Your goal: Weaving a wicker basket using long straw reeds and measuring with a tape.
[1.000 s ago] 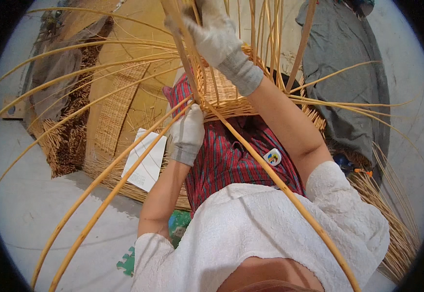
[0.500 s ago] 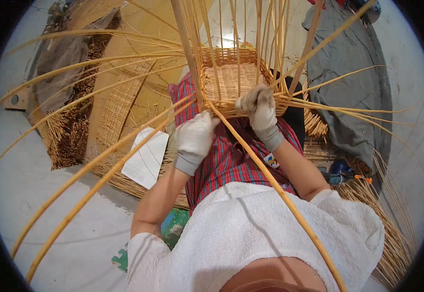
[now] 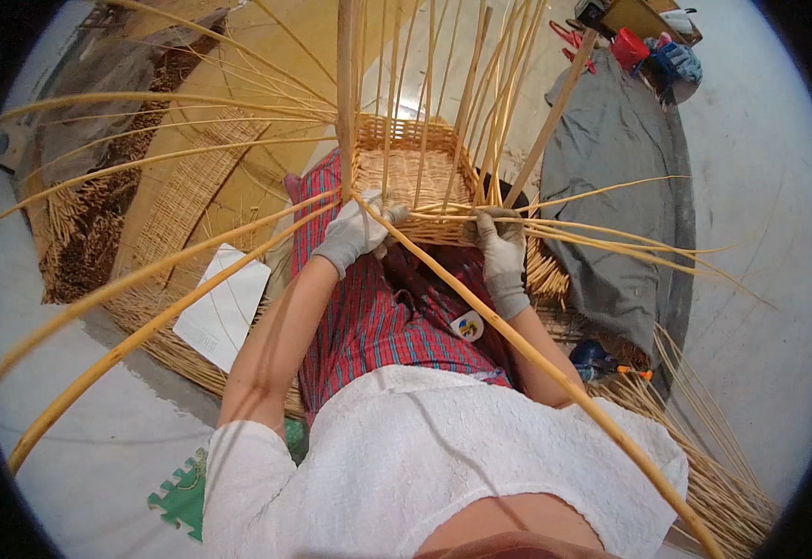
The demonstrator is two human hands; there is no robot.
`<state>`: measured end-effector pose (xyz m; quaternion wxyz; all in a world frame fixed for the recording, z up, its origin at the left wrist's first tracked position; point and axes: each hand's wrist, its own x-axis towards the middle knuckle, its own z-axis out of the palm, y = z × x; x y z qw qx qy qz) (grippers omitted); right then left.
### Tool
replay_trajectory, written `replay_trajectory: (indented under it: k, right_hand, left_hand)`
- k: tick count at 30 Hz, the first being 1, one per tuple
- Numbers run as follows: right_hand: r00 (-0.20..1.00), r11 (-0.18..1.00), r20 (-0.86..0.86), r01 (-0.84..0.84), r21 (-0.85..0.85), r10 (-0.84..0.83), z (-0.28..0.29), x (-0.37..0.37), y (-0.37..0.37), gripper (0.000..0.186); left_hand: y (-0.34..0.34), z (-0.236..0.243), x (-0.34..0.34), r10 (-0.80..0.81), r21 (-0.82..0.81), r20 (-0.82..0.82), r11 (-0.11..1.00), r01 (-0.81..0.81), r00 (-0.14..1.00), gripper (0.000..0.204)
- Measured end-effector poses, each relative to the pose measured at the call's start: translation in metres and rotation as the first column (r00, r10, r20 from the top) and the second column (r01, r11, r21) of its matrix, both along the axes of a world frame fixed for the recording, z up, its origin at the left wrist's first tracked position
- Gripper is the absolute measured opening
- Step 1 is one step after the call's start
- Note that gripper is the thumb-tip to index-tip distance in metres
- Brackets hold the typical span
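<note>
A half-woven wicker basket [image 3: 413, 156] rests at my lap, its tall stakes standing up and its long rods fanning out to both sides. My left hand [image 3: 358, 229], in a whitish work glove, is closed on the basket's near side by the left corner, where a thick rod [image 3: 480, 317] bends out and runs toward me. At the near right corner my right hand [image 3: 501, 247], gloved too, has its fingers curled round the thin willow rods [image 3: 602, 233] along the wall. Its fingertips are partly hidden behind the weave.
On the left lie a woven wicker panel [image 3: 199, 172], a pile of cut rods [image 3: 89, 210] and a white sheet of paper [image 3: 223, 307]. A grey cloth [image 3: 606, 186] covers a heap on the right. Below it are a dark blue tool [image 3: 592, 359] and loose rods [image 3: 704, 456].
The view has shifted, so the basket appears further left and lower. My right hand has moved from the near wall's middle to its right corner. My left hand has moved up against the near wall.
</note>
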<state>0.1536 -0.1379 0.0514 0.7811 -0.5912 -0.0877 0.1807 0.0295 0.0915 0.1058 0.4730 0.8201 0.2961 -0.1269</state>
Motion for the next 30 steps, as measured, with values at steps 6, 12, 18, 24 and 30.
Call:
replay_trajectory:
  k: [6,12,18,24,30]
  right_hand:
    - [0.526,0.979,0.834,0.015,-0.202,0.164,0.124,0.017,0.131,0.046]
    - [0.818,0.987,0.572,-0.043,0.154,-0.054,0.071,0.028,0.089,0.03]
    - [0.948,0.949,0.198,0.195,0.249,-0.247,0.008,-0.009,0.022,0.038]
    - [0.971,0.973,0.169,0.192,-0.127,-0.169,0.07,0.002,0.012,0.022]
    - [0.963,0.963,0.107,0.256,-0.087,-0.246,0.059,0.042,-0.052,0.026]
  left_hand:
    - [-0.019,-0.013,0.014,0.286,0.217,0.171,0.923,-0.319,0.943,0.046]
    - [-0.015,-0.02,0.012,0.275,0.121,0.229,0.944,-0.307,0.934,0.048]
    - [-0.031,-0.009,0.023,0.669,-0.692,0.316,0.648,-0.319,0.673,0.048]
    - [-0.06,0.013,0.029,0.729,-0.538,0.466,0.684,-0.493,0.502,0.049]
    - [-0.068,0.014,0.064,0.129,-0.11,0.342,0.989,-0.097,0.931,0.04]
